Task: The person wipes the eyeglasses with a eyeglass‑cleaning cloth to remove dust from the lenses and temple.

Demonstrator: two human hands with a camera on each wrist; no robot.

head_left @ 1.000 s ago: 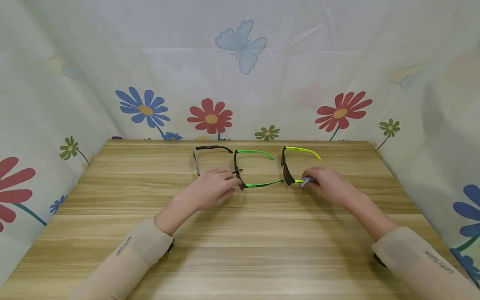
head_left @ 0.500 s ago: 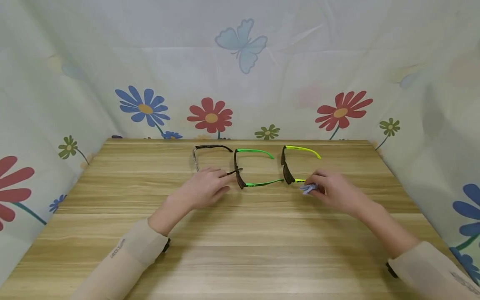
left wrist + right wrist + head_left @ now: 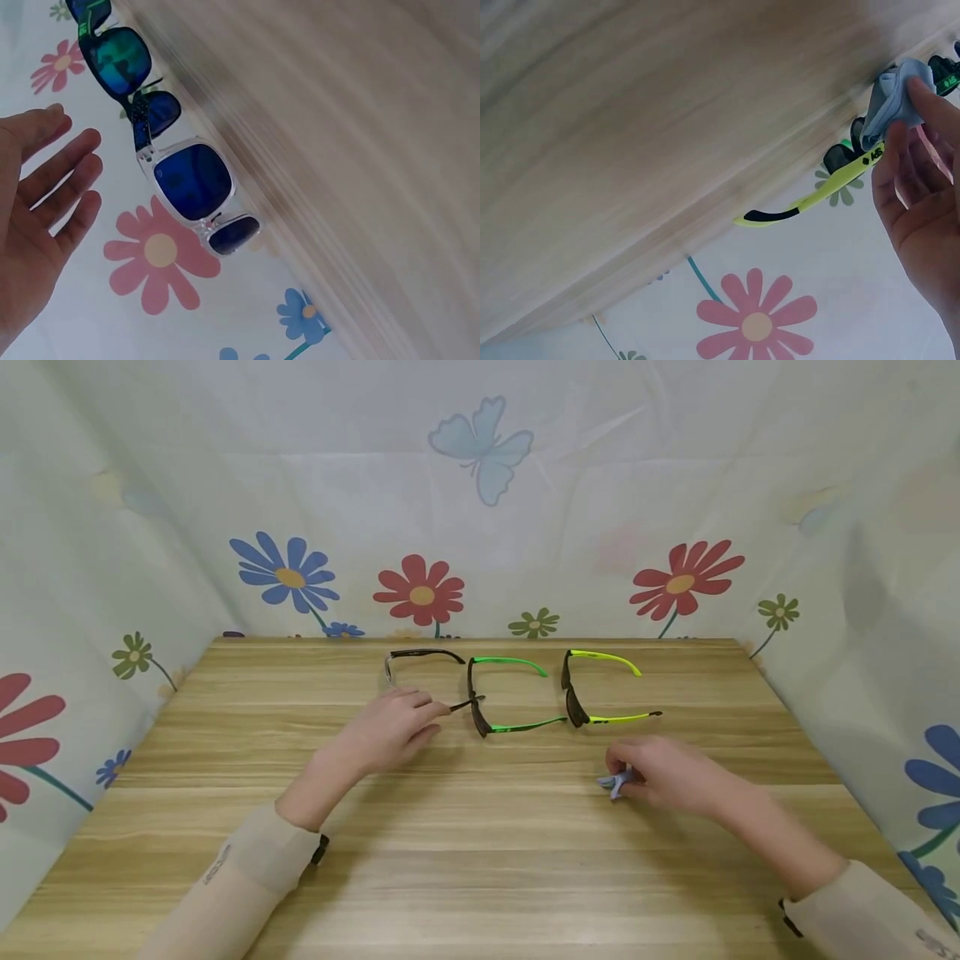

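Observation:
Three pairs of sunglasses stand in a row with their temples unfolded. My left hand (image 3: pixel 386 731) is at the leftmost pair, the clear-framed sunglasses (image 3: pixel 193 181) with blue lenses and black temples, and hides much of them in the head view. Its fingers look loose and hold nothing in the left wrist view. In the middle are the black-and-green sunglasses (image 3: pixel 481 718); one black temple tip overlaps them. On the right are the sunglasses with yellow temples (image 3: pixel 576 706) and dark lenses. My right hand (image 3: pixel 667 770), nearer me than these, pinches a crumpled light blue cloth (image 3: pixel 897 97) between thumb and fingers.
Everything lies on a wood-grain table (image 3: pixel 480 877). Behind it and at both sides hangs a white curtain (image 3: pixel 337 485) printed with flowers and a butterfly, meeting the table's back edge.
My right hand has drawn back toward me with the cloth, leaving the yellow temple in full view. The left hand has shifted left, off the middle pair. The sunglasses stay put.

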